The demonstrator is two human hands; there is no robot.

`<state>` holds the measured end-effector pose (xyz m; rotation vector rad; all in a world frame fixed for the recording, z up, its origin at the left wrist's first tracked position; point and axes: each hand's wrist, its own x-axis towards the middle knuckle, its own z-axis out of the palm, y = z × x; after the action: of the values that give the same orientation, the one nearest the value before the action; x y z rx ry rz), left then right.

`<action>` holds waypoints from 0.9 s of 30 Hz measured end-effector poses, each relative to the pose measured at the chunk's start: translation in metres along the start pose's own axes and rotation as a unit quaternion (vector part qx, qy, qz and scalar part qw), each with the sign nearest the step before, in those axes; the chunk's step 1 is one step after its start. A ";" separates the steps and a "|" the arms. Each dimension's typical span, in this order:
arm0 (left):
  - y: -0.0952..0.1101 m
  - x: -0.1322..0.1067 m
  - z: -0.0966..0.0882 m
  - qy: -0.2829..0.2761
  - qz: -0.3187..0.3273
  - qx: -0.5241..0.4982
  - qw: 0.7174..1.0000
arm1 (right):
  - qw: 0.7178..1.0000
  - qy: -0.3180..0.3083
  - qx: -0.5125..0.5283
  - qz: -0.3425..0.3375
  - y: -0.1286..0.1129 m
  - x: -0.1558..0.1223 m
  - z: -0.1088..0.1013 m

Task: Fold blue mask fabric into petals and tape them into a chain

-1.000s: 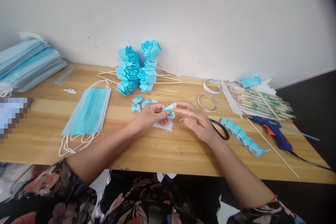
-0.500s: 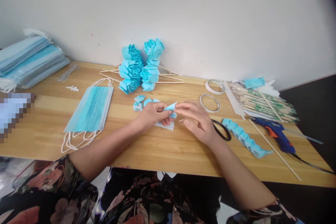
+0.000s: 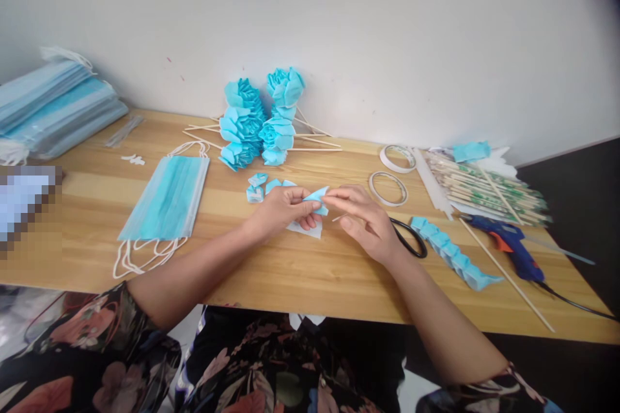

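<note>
My left hand point(image 3: 288, 206) pinches a folded light-blue piece of mask fabric point(image 3: 316, 195) between thumb and fingers above the table. Reaching in from the right, my right hand point(image 3: 365, 219) has its fingers stretched out, the fingertips at the piece's right edge and the thumb apart below. A thin pale tip shows beside that thumb, and a black loop handle point(image 3: 411, 240) emerges behind the hand; whether they belong together is hidden. A pale flat sheet point(image 3: 312, 230) lies under my left hand. Small folded blue pieces point(image 3: 255, 193) rest just left of it.
Blue fabric flowers on sticks point(image 3: 242, 122) stand near the wall. A face mask point(image 3: 167, 197) and stacked masks point(image 3: 58, 110) are leftward. Rightward are tape rolls point(image 3: 387, 188), a pleated blue strip point(image 3: 453, 255), a glue gun point(image 3: 513, 245) and bundled sticks point(image 3: 484, 190).
Very little differs. The view has shifted slightly, and my right thumb sits a touch farther from the blue piece. My left hand keeps its pinch on the fabric.
</note>
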<state>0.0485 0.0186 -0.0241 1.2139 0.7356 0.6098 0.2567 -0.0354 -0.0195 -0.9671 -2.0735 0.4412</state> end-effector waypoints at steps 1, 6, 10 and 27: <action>0.000 0.000 0.000 0.000 0.002 0.002 1.000 | 1.000 -0.002 0.001 0.000 0.000 0.000 0.000; -0.003 0.002 -0.003 0.000 0.012 0.005 1.000 | 0.999 0.016 0.026 0.030 0.003 -0.003 -0.001; -0.005 0.003 -0.003 0.003 0.011 -0.001 1.000 | 0.993 0.028 0.080 0.086 0.006 -0.005 -0.003; -0.001 0.001 0.000 -0.007 -0.034 -0.049 0.998 | 0.999 -0.025 0.022 0.008 -0.001 -0.002 -0.002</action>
<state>0.0490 0.0195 -0.0256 1.0984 0.7246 0.5734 0.2583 -0.0371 -0.0190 -0.9569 -2.0934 0.5214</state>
